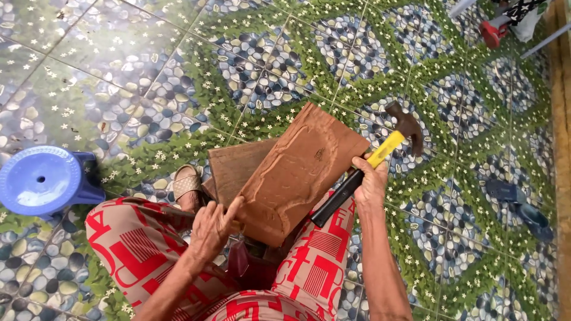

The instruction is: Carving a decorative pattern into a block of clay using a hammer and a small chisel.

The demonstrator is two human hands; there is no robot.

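Head view: person seated, knees apart, looking down at a tiled floor (pixel 119 53) patterned with pebbles and leaves. Left hand (pixel 214 229) grips the near edge of a reddish-brown board (pixel 297 172), judged to steady it; the board rests tilted across the lap, over a second, darker board (pixel 235 166) beneath it. Right hand (pixel 372 184) is clenched round the black-and-yellow handle of a claw hammer (pixel 380 154), head raised beyond the board's right edge. A small dark mark sits near the top board's far corner; too small to read. Blue stool (pixel 41 178) at the person's left. Sandalled foot (pixel 187 184) beside the boards. No packages or signs seen.
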